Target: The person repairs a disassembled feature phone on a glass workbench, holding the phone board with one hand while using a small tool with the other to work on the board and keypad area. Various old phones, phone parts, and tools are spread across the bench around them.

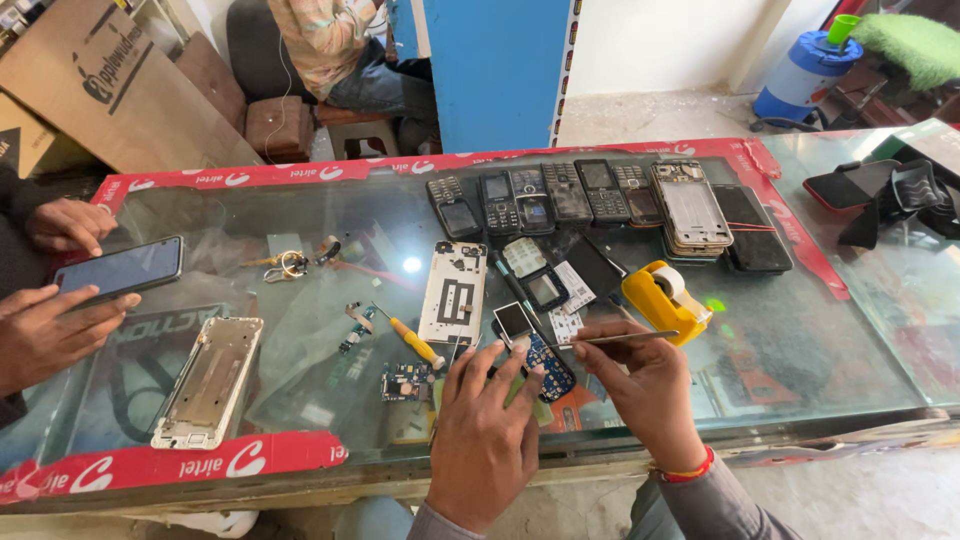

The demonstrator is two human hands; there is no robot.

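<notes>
My left hand (pixel 483 425) rests on the glass counter (pixel 800 340), its fingertips pressing down a small phone circuit board (pixel 548 366) with a little screen (pixel 514 320) at its top. My right hand (pixel 645 385) grips thin metal tweezers (pixel 612 339) that point left toward the board. A small yellow-handled screwdriver (pixel 412 340) lies just left of my left hand. Beside it is a green circuit board (pixel 405 382) and a white phone frame (pixel 453 292).
A yellow tape dispenser (pixel 664 297) sits right of the tweezers. Several old keypad phones (pixel 560 195) and stacked phones (pixel 692 210) line the far side. Another person's hands (pixel 45 330) hold a smartphone (pixel 120 268) at left, near a silver phone frame (pixel 208 382).
</notes>
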